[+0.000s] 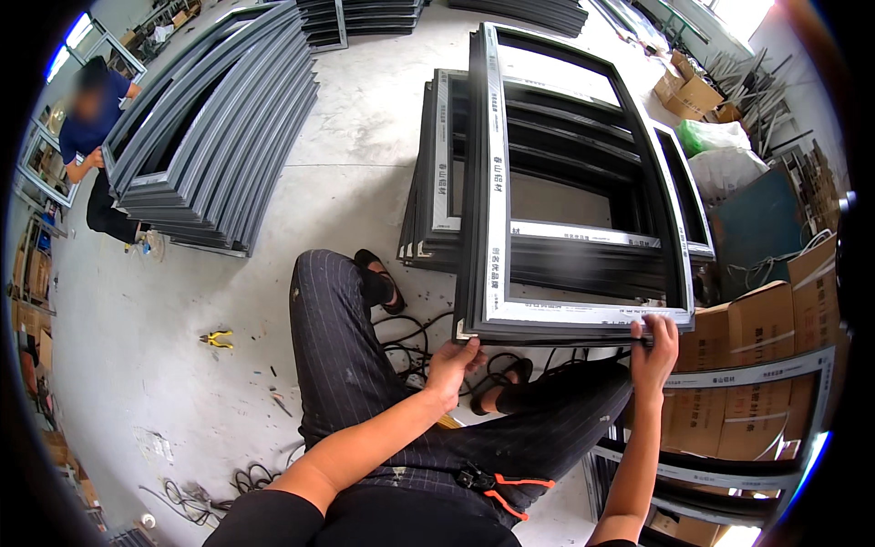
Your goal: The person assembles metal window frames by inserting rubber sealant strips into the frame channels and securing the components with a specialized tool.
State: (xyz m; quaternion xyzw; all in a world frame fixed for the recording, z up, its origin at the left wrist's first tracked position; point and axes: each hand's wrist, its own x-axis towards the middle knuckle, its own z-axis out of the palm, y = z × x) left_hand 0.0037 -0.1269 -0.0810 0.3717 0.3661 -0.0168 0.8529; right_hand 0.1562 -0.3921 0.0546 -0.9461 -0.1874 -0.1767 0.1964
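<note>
A dark window frame (497,173), its face covered with printed white film, lies on top of a stack of similar frames in front of me. My left hand (453,372) is closed at its near left corner, thumb against the edge and fingers partly hidden underneath. At the near right corner, my right hand (654,354) has its fingers curled over the edge. On my lap rests an orange-handled hand tool (521,480), its black head partly against my trousers.
Yellow-handled pliers (217,339) lie on the floor to the left, and black cables (415,351) run beneath the stack. A tall pile of grey frames (219,182) stands at the far left beside a seated person (96,114). Cardboard boxes (747,337) and more frames crowd the right.
</note>
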